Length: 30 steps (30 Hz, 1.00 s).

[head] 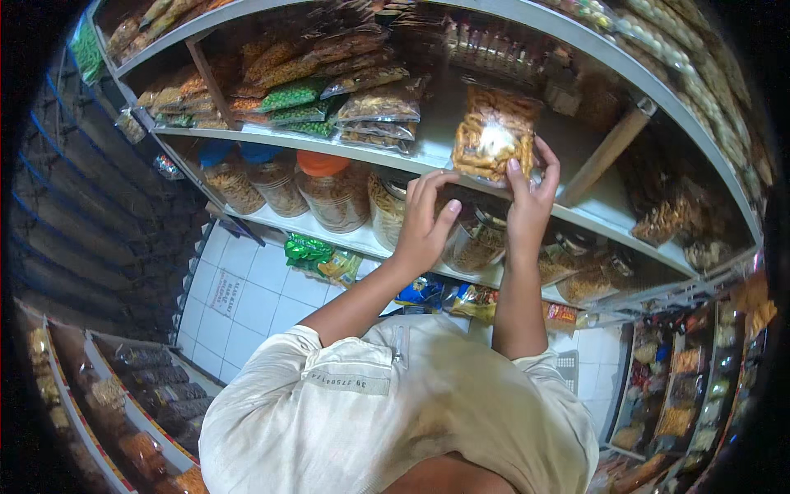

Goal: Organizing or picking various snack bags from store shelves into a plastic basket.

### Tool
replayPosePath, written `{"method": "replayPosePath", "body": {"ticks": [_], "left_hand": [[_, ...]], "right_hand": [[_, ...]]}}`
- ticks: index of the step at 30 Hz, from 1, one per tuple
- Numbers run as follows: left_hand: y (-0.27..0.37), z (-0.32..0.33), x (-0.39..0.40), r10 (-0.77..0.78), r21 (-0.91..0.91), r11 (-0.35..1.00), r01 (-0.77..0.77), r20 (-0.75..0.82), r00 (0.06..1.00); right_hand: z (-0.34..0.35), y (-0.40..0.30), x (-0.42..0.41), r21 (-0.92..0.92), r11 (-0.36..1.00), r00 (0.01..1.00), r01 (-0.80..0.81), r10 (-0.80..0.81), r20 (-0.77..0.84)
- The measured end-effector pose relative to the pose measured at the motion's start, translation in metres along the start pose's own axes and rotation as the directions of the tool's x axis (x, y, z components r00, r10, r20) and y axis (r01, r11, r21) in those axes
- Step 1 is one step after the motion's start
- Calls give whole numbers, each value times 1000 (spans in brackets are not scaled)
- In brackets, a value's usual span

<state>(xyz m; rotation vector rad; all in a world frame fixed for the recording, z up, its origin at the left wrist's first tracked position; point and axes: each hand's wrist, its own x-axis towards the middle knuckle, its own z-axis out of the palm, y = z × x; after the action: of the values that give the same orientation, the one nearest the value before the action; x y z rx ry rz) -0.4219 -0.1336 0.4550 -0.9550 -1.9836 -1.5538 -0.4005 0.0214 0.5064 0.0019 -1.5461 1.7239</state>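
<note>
My right hand holds the lower right edge of a clear plastic bag of golden-brown snacks, thumb on its front. The bag stands tilted up at the front of a white shelf, with light glaring on it. My left hand is raised at the shelf's front edge, left of the bag, its fingers apart and thumb out; nothing shows in it. Left of the bag, on the same shelf, lie stacked clear bags of pale brown snacks and bags of green snacks.
Below runs a shelf of snack jars, one with an orange lid. A wooden post stands right of my right hand. Colourful packets lie below the jars. Other stocked racks stand at both sides, above a tiled floor.
</note>
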Motion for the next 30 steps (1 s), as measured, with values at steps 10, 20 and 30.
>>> {"method": "replayPosePath", "body": {"ticks": [10, 20, 30], "left_hand": [[33, -8, -81, -471, -678, 607, 416, 115, 875], [78, 21, -189, -375, -409, 113, 906, 826, 420], [133, 89, -229, -496, 107, 460, 882, 854, 155]], "right_hand": [[-39, -41, -156, -56, 997, 989, -51, 43, -142], [-98, -75, -318, 69, 843, 757, -533, 512, -406], [-186, -69, -381, 149, 711, 549, -687, 643, -534]]}}
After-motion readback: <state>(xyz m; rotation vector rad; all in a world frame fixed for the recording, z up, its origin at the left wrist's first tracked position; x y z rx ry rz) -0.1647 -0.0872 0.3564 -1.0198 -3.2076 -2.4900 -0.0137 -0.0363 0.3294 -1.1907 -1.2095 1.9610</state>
